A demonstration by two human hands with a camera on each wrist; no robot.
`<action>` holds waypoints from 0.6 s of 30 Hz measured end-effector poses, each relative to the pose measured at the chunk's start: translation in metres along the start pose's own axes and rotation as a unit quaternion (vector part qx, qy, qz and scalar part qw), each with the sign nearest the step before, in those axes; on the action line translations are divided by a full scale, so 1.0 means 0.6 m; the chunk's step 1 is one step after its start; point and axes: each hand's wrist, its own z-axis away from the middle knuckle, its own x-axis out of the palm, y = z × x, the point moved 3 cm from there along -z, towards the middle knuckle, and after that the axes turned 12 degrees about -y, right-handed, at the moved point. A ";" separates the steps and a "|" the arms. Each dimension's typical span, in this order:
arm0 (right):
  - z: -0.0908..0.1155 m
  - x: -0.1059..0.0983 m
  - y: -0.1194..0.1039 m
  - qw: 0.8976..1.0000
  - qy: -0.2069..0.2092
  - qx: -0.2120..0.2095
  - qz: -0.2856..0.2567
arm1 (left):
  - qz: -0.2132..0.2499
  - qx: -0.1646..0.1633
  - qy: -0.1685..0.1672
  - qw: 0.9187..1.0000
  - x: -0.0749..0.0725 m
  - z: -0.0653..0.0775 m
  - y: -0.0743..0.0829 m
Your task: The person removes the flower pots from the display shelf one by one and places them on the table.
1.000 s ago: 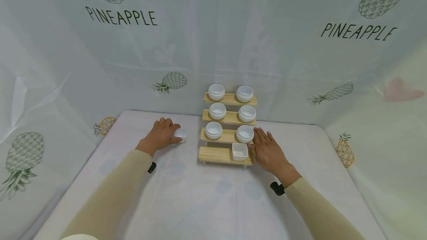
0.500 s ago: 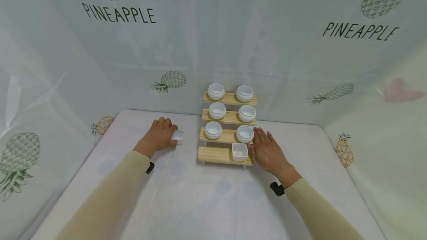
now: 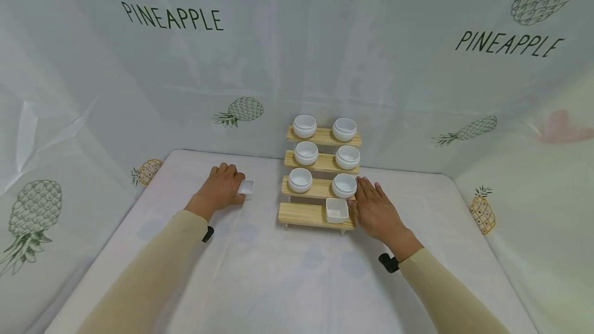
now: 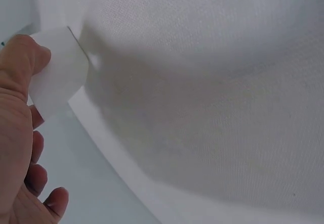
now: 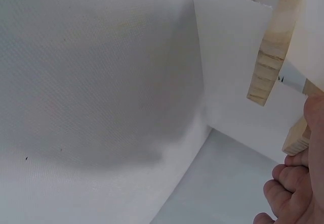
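Observation:
My left hand (image 3: 218, 189) pinches a small white square dish (image 3: 246, 188) between thumb and fingers, at the table's left, apart from the stand. In the left wrist view the thumb lies on the side of the square dish (image 4: 61, 72), close above the cloth. My right hand (image 3: 377, 215) lies with straight fingers against the right end of a stepped wooden stand (image 3: 299, 214). A second white square dish (image 3: 336, 211) sits on the right of its lowest step, next to the right thumb. The right wrist view shows the fingers (image 5: 288, 193) by a wooden step end (image 5: 298, 138).
Several round white bowls (image 3: 300, 180) stand in pairs on the upper three steps. The lowest step's left half is bare wood. A white cloth covers the table (image 3: 278, 282). Behind rises a pineapple-print curtain (image 3: 315, 55).
My left hand has drawn the square dish slightly left, away from the stand. The right hand keeps its place at the stand's side. The head view has shifted a little.

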 end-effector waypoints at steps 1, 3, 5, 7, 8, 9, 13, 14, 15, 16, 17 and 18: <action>0.000 0.000 0.000 1.000 -0.001 0.000 0.000 | -0.002 0.000 0.001 1.000 0.001 0.000 0.000; 0.001 0.000 -0.001 1.000 -0.001 0.000 0.000 | -0.006 0.001 0.005 1.000 0.002 0.000 0.000; 0.001 -0.001 -0.001 1.000 0.000 0.000 0.001 | -0.011 0.002 0.011 1.000 0.003 0.000 0.000; 0.001 -0.001 -0.001 1.000 0.001 0.000 0.002 | -0.014 0.002 0.015 1.000 0.004 -0.001 0.000; 0.001 -0.001 -0.001 1.000 0.002 -0.001 0.002 | -0.016 0.002 0.019 1.000 0.004 -0.001 0.000; 0.001 -0.001 -0.001 1.000 0.002 -0.001 0.002 | -0.018 0.002 0.021 1.000 0.004 -0.001 0.000; 0.000 -0.001 0.000 1.000 0.002 -0.001 0.003 | -0.016 0.000 0.024 1.000 0.003 -0.001 0.001; 0.000 -0.001 0.000 1.000 0.002 -0.001 0.003 | -0.014 -0.001 0.024 1.000 0.003 -0.001 0.001; 0.000 -0.001 0.000 1.000 0.001 -0.001 0.003 | -0.013 -0.002 0.022 1.000 0.003 -0.001 0.001; 0.000 -0.001 0.000 1.000 0.001 -0.001 0.003 | -0.010 -0.004 0.019 1.000 0.003 -0.002 0.001; 0.000 -0.001 0.000 1.000 0.001 -0.001 0.003 | -0.007 -0.006 0.017 1.000 0.003 -0.003 0.001; 0.000 -0.001 0.000 1.000 0.002 -0.001 0.003 | -0.005 -0.009 0.013 1.000 0.003 -0.004 0.001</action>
